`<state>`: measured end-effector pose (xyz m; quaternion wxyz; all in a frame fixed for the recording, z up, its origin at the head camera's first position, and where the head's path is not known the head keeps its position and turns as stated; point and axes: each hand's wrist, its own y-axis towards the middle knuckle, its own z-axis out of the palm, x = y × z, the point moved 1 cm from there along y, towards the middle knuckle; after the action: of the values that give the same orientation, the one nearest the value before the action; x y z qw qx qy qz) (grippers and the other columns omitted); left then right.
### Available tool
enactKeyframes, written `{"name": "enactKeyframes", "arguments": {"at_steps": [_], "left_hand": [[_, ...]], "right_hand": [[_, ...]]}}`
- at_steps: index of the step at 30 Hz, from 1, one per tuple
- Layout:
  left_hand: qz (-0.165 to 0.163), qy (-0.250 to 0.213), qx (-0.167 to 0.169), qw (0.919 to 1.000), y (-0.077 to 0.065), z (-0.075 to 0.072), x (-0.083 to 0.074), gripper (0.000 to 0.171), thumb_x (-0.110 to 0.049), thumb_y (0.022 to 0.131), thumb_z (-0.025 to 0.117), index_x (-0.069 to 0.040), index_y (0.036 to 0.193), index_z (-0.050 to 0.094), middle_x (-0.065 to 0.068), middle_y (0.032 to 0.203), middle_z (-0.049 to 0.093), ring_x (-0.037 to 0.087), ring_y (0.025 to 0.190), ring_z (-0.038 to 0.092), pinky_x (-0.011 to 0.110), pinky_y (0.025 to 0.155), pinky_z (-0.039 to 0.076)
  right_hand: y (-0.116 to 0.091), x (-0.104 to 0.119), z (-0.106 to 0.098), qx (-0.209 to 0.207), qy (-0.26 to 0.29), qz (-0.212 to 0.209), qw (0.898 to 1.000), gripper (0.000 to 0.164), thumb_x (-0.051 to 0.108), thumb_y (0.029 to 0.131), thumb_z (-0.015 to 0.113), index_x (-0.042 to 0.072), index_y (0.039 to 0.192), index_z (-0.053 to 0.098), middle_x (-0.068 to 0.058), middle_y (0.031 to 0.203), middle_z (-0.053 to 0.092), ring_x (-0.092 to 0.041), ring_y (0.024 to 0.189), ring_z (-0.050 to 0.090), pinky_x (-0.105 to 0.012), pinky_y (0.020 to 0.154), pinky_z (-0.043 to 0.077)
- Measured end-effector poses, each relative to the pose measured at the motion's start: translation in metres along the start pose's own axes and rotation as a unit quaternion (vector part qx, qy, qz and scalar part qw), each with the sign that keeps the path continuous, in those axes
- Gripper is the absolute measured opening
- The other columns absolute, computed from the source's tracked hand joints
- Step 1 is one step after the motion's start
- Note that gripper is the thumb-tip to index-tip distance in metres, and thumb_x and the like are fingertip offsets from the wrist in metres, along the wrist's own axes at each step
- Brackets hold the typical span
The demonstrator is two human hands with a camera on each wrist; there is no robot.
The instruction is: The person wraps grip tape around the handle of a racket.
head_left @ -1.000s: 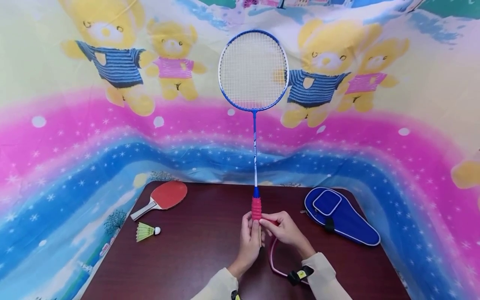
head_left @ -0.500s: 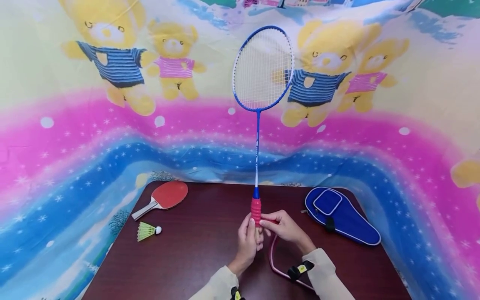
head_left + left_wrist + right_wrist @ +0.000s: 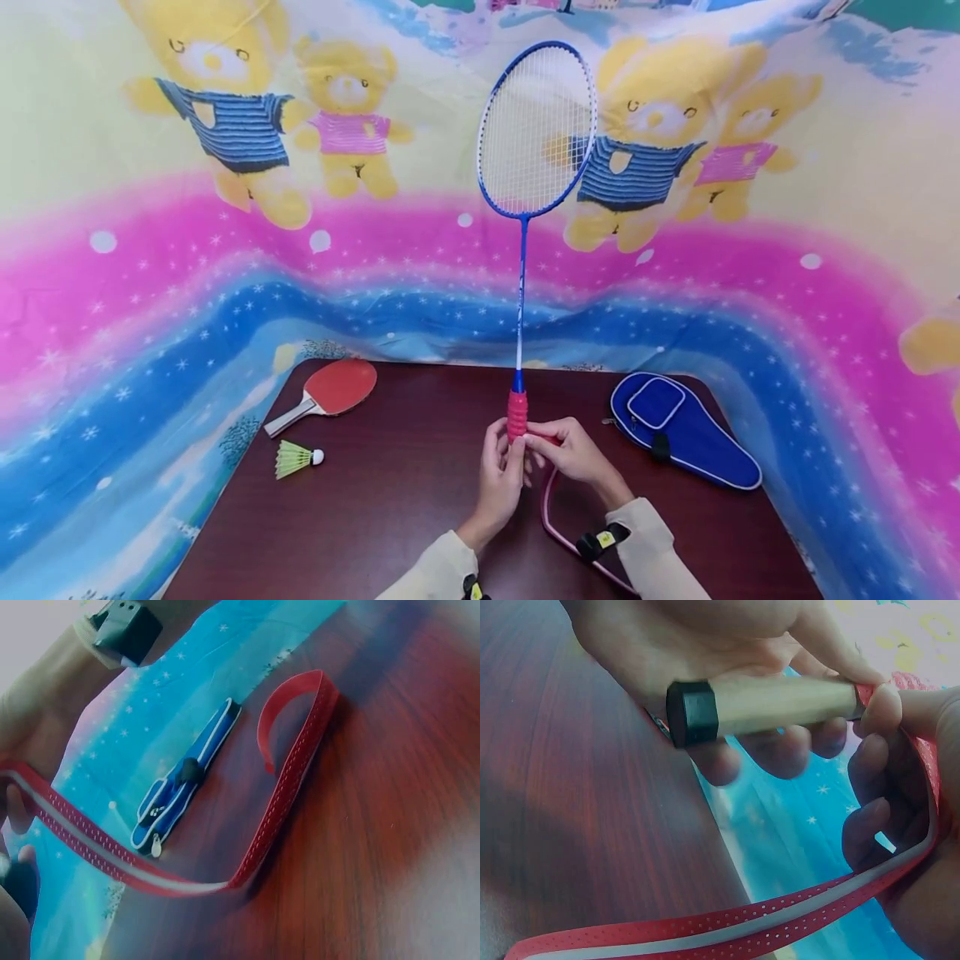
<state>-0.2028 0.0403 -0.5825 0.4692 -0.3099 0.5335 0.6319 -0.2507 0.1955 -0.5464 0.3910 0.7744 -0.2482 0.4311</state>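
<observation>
My left hand (image 3: 498,479) holds a badminton racket (image 3: 522,275) upright by its handle, fingers curled round it. Red perforated grip tape (image 3: 517,414) covers the upper handle in ridged turns. In the right wrist view, the lower handle (image 3: 780,705) is bare pale wood ending in a black butt cap (image 3: 694,714). Thumb and fingers of my right hand (image 3: 581,458) pinch the tape against the handle, just below the wrapped part. The loose tape (image 3: 281,802), with a pale strip along its middle, hangs down past the right wrist and curls at its end.
On the dark wooden table (image 3: 375,533), a red table tennis bat (image 3: 340,388) and a yellow shuttlecock (image 3: 295,458) lie at the left. A blue zipped bat case (image 3: 690,437) lies at the right. A patterned cloth (image 3: 420,250) hangs behind the table.
The racket has turned about its shaft, so its head looks narrower. Its head has shifted right and slightly up. Both hands stay at the handle, the right still pinching the tape.
</observation>
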Motion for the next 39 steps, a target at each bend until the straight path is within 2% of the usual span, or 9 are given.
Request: {"name": "enactKeyframes", "arguments": {"at_steps": [5,9,14,18,24,28,33,36,39], "left_hand": [[-0.016,-0.04,0.001,0.9991,-0.0024,0.0023,0.0007,0.041,-0.011,0.111,0.043,-0.004,0.151,0.037,0.037,0.087,0.052,0.011,0.057,0.046,0.019,0.041,0.041],[-0.015,-0.089,0.01,0.9959,0.0002,0.0026,-0.0022,0.044,-0.015,0.112,0.041,-0.001,0.153,0.034,0.029,0.079,0.05,0.009,0.052,0.039,0.015,0.04,0.034],[-0.011,-0.132,0.031,0.9906,0.001,0.001,-0.0047,0.043,-0.018,0.113,0.038,0.002,0.15,0.034,0.009,0.072,0.054,0.003,0.049,0.039,0.02,0.036,0.028],[-0.013,-0.154,0.049,0.9867,0.0017,-0.0009,-0.0045,0.042,-0.02,0.113,0.038,0.004,0.148,0.033,0.008,0.073,0.054,0.002,0.049,0.039,0.024,0.035,0.026],[-0.037,-0.138,0.071,0.9872,0.0005,-0.004,-0.0043,0.044,-0.013,0.111,0.044,-0.003,0.149,0.025,0.0,0.084,0.057,0.004,0.052,0.039,0.014,0.041,0.034],[-0.022,-0.122,0.061,0.9904,0.0019,-0.0036,-0.0035,0.041,-0.01,0.11,0.044,-0.002,0.145,0.024,0.013,0.085,0.058,0.009,0.055,0.041,0.015,0.042,0.037],[0.003,-0.072,0.031,0.9969,0.002,-0.0026,-0.003,0.038,-0.008,0.11,0.044,0.001,0.146,0.034,0.037,0.093,0.058,0.013,0.065,0.056,0.031,0.042,0.05],[-0.001,-0.049,0.009,0.9988,0.0,-0.0019,-0.0035,0.038,-0.01,0.11,0.044,-0.001,0.148,0.04,0.039,0.092,0.058,0.014,0.067,0.057,0.033,0.047,0.053],[-0.003,-0.056,0.001,0.9984,-0.0023,-0.0013,-0.004,0.041,-0.011,0.112,0.04,-0.001,0.151,0.038,0.037,0.086,0.053,0.015,0.063,0.049,0.029,0.044,0.044]], "right_hand": [[-0.0006,0.002,0.0029,-0.002,0.012,0.005,1.0,0.029,-0.001,0.101,0.059,-0.007,0.129,0.067,-0.017,0.06,0.06,-0.017,0.052,0.056,-0.026,0.04,0.042],[0.0016,0.0051,0.0036,-0.008,0.017,0.006,1.0,0.03,0.001,0.102,0.06,-0.007,0.13,0.066,-0.019,0.06,0.059,-0.005,0.055,0.056,-0.02,0.043,0.04],[0.0029,0.0015,0.0015,0.004,0.038,-0.007,0.999,0.03,-0.002,0.101,0.058,-0.01,0.129,0.065,-0.021,0.06,0.059,-0.017,0.05,0.054,-0.025,0.041,0.04],[0.0037,-0.0024,-0.0014,0.012,0.033,-0.016,0.999,0.028,-0.003,0.101,0.059,-0.01,0.126,0.067,-0.02,0.06,0.06,-0.019,0.05,0.055,-0.027,0.04,0.04],[0.0009,0.0007,0.0004,-0.003,0.013,-0.02,1.0,0.026,-0.005,0.099,0.06,-0.011,0.123,0.068,-0.017,0.059,0.061,-0.009,0.052,0.057,-0.029,0.041,0.043],[0.0017,0.0038,0.0008,-0.015,0.0,-0.029,0.999,0.026,-0.006,0.098,0.061,-0.011,0.123,0.069,-0.016,0.061,0.063,-0.013,0.052,0.058,-0.025,0.043,0.045],[0.0007,0.0046,0.0021,-0.04,-0.021,-0.013,0.999,0.026,-0.005,0.097,0.063,-0.009,0.122,0.07,-0.014,0.061,0.064,-0.01,0.053,0.06,-0.022,0.044,0.045],[-0.0002,0.0039,0.004,-0.054,-0.032,0.001,0.998,0.026,-0.003,0.096,0.066,-0.009,0.121,0.071,-0.015,0.062,0.066,-0.005,0.054,0.059,-0.021,0.042,0.041],[0.0015,0.0048,0.0065,-0.053,-0.037,0.011,0.998,0.027,0.0,0.096,0.068,-0.007,0.122,0.071,-0.016,0.067,0.07,-0.001,0.055,0.057,-0.02,0.042,0.039]]}}
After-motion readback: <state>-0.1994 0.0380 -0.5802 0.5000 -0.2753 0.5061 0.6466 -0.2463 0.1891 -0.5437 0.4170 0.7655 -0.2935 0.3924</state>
